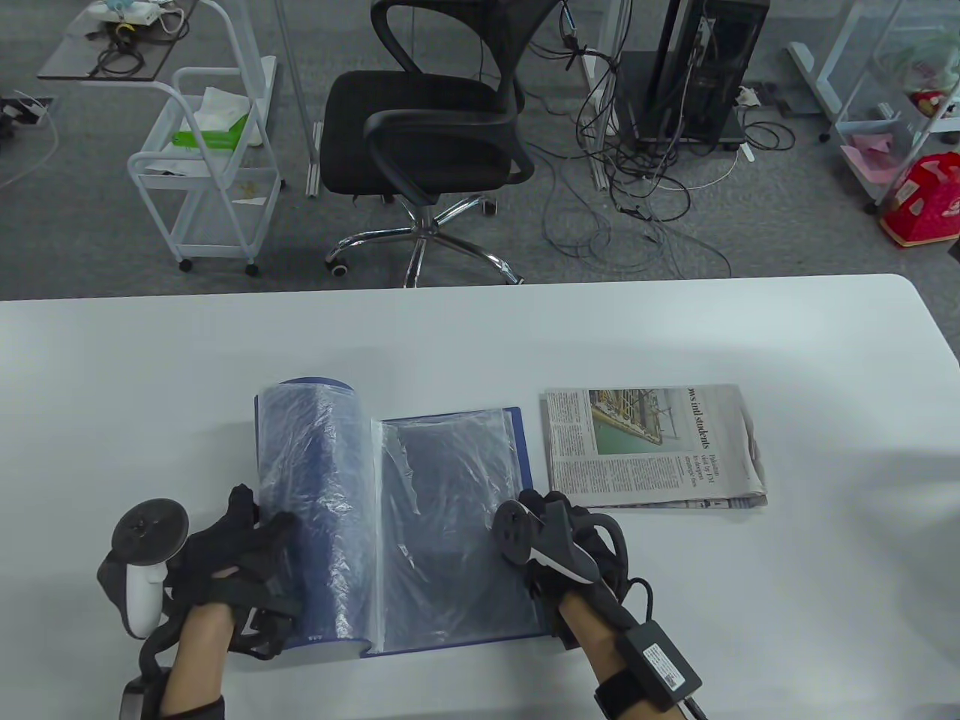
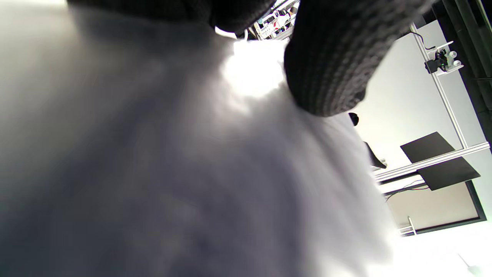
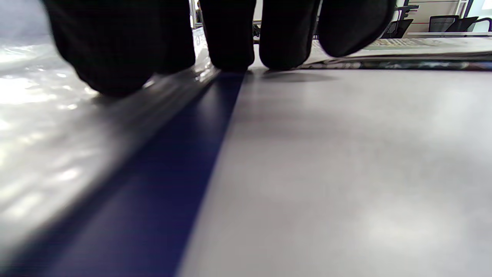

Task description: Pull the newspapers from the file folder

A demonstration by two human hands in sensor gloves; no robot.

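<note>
A blue file folder (image 1: 450, 525) lies open on the white table (image 1: 480, 337), its clear plastic sleeves (image 1: 315, 487) bulging up on the left half. A folded newspaper (image 1: 649, 446) lies flat on the table just right of the folder; its edge shows in the right wrist view (image 3: 423, 48). My left hand (image 1: 240, 555) rests on the left stack of sleeves, fingers spread over it; in the left wrist view a fingertip (image 2: 330, 65) presses the blurred plastic. My right hand (image 1: 555, 540) presses flat on the folder's right edge (image 3: 161, 184), fingertips (image 3: 230, 34) down.
A black office chair (image 1: 435, 135) and a white wire cart (image 1: 210, 172) stand on the floor beyond the table's far edge. Cables and a computer tower (image 1: 697, 67) are at the back right. A red bag (image 1: 926, 199) sits at far right.
</note>
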